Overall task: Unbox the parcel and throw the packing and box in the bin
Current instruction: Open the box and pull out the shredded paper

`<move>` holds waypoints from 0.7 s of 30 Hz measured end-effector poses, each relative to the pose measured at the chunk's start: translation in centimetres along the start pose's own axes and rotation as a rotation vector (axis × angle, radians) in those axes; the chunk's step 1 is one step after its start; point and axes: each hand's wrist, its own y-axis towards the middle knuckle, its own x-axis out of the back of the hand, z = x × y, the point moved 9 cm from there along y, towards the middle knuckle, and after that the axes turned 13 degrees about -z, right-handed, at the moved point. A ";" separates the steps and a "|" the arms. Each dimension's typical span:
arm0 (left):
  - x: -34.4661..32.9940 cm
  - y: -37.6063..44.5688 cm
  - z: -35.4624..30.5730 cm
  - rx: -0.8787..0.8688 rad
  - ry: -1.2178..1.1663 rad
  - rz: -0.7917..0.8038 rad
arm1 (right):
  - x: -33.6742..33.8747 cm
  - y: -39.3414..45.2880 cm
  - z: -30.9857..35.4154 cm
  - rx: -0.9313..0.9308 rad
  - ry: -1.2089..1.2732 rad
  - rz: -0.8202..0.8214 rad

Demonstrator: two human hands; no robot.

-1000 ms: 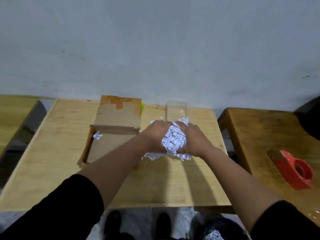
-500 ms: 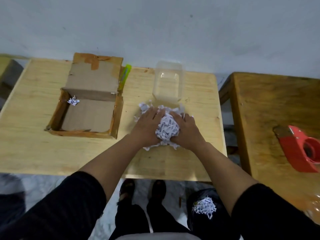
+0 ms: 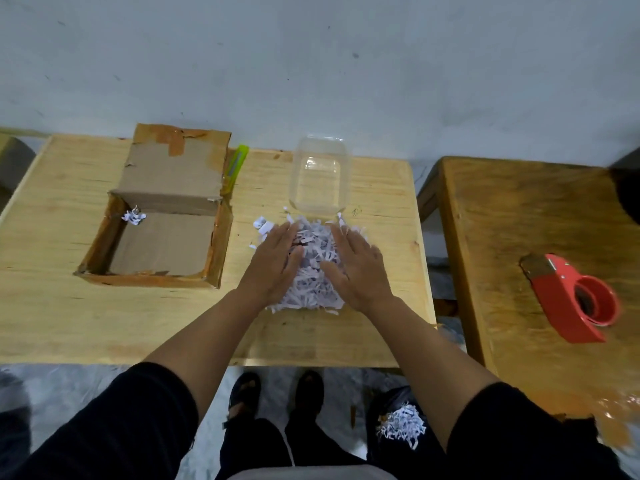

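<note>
A heap of white shredded paper (image 3: pixel 311 285) lies on the light wooden table (image 3: pixel 52 306). My left hand (image 3: pixel 277 261) presses its left side and my right hand (image 3: pixel 360 268) its right side, fingers spread flat. The opened cardboard box (image 3: pixel 162 244) sits to the left, its flap folded back, one small paper scrap (image 3: pixel 133 215) inside. A clear plastic container (image 3: pixel 320 178) stands just behind the heap. Below the table's right front corner, a black bin bag (image 3: pixel 391 403) holds more shredded paper (image 3: pixel 401 426).
A green utility knife (image 3: pixel 235 168) lies beside the box flap. A red tape dispenser (image 3: pixel 575 299) rests on a darker wooden table (image 3: pixel 519 209) to the right. My feet (image 3: pixel 277 393) stand on the floor below. A grey wall lies behind.
My hands have opened from a tight cupped grip on the paper ball to flat, spread fingers, and the paper has spread out on the table. The camera has tilted further down.
</note>
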 end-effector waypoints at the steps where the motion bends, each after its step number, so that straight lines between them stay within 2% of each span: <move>1: -0.1 -0.1 -0.1 0.007 0.027 -0.012 | -0.2 0.0 0.0 -0.020 -0.009 -0.011; 10: 2.2 -0.3 -1.1 0.048 0.108 -0.126 | 0.1 0.3 1.0 -0.130 -0.078 -0.071; 15: 6.5 0.3 -0.3 0.056 0.160 -0.213 | 0.8 1.7 5.3 -0.029 -0.020 -0.158; 19: 11.3 0.2 2.8 0.075 0.210 -0.292 | -0.6 3.0 10.3 0.062 0.098 -0.124; 21: 13.9 -0.1 5.5 0.148 0.234 -0.307 | -1.9 3.5 13.0 0.090 0.146 -0.100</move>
